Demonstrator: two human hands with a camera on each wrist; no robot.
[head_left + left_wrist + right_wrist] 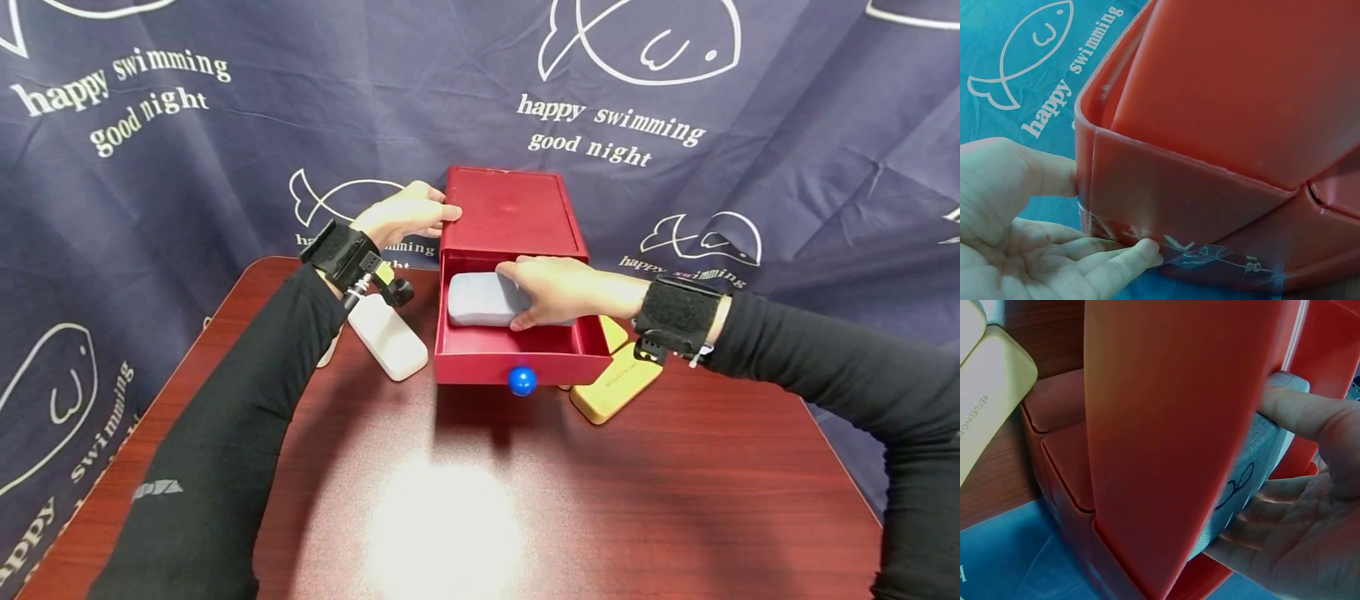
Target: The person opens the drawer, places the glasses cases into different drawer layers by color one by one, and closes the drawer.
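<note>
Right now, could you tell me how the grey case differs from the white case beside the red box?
The grey case lies inside the open red drawer; the white case lies on the table, left of the drawer. The right hand grips the grey case; no hand touches the white case, as the left hand rests on the red box. Both are rounded, oblong cases of similar size.

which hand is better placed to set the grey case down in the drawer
Right. The right hand already grips the grey case inside the open red drawer. The left hand rests against the red box at its back left corner, steadying it.
</note>
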